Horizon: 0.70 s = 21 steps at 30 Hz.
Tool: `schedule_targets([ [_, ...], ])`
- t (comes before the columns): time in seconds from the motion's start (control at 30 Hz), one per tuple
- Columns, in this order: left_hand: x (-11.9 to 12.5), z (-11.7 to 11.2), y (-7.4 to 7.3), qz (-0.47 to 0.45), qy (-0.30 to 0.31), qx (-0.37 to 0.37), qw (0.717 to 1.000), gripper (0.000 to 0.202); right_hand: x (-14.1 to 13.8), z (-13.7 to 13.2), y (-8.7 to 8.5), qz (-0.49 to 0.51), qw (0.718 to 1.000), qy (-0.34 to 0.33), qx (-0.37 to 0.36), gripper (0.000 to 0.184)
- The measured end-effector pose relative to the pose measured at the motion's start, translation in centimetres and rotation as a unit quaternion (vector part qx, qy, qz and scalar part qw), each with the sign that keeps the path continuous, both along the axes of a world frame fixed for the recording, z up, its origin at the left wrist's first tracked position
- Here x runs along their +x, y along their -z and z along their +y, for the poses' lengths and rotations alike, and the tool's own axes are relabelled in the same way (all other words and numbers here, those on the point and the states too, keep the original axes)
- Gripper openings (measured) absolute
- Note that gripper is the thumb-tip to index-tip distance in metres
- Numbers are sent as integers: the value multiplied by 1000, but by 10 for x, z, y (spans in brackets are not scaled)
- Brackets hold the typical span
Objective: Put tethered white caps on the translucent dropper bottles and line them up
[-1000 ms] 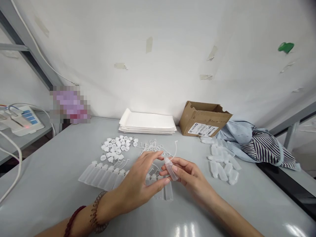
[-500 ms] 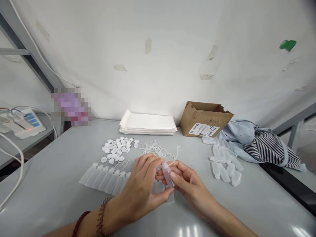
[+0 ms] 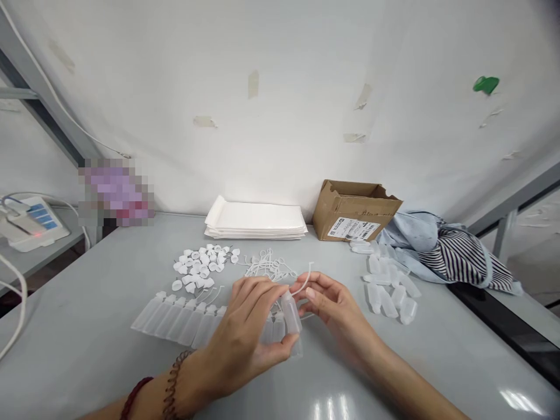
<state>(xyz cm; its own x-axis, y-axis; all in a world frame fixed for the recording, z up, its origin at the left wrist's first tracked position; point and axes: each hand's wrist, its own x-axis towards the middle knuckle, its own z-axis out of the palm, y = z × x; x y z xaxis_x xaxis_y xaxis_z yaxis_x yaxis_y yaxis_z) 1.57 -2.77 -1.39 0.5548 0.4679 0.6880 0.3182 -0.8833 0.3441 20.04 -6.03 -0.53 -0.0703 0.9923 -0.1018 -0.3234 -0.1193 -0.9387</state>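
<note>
Translucent plastic makes up the small dropper bottle (image 3: pixel 290 312), which the left hand (image 3: pixel 245 338) grasps upright between thumb and fingers, just above the worktop (image 3: pixel 87 350) near its middle. The right hand (image 3: pixel 339 312) meets it from the other side, its fingertips pinched on a thin white tether (image 3: pixel 306 275) that curves up and away from the bottle's top. Two bracelets (image 3: pixel 175 382) circle the left wrist.

Right under and behind the hands lies a row of bottles (image 3: pixel 175 315), packed side by side and reaching to the left; its right end is hidden by the left hand. Beyond it sits a pile of white caps (image 3: pixel 201 268), and just beside that a tangle of tethers (image 3: pixel 265 265), directly behind the fingers. To the right, well apart from the right hand, loose bottles (image 3: pixel 391 291) lie scattered. At the back a stack of white envelopes (image 3: pixel 256 217) and an open cardboard box (image 3: pixel 354 211) stand against the wall (image 3: pixel 280 116). A striped and pale blue cloth (image 3: pixel 455 256) is bunched at the right edge, touching the nearest loose bottles. A power strip (image 3: pixel 30 220) rests on a separate surface to the left.

Bare worktop spreads along the near edge on both sides of the forearms, and at the left between the row and the worktop's left edge. On the right the surface ends in a dark gap just past the cloth.
</note>
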Motion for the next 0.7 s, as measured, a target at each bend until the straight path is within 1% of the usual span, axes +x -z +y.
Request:
schedule_targets([
  [0.13, 1, 0, 4, 9, 10, -27, 1000, 52, 8, 3, -2, -3, 999, 47, -6, 26],
  [0.3, 2, -1, 8, 45, 25, -79, 996, 55, 20, 6, -6, -39, 998, 57, -2, 28],
  [0.37, 3, -2, 8, 54, 30, -96, 993, 57, 28, 7, -10, -73, 996, 43, -4, 29],
  [0.53, 6, -6, 7, 90, 43, -134, 986, 56, 46, 10, -20, -188, 982, -29, -12, 26],
  [0.7, 10, -9, 8, 140, 57, -162, 975, 50, 50, 11, -20, -251, 967, -51, 7, 27],
])
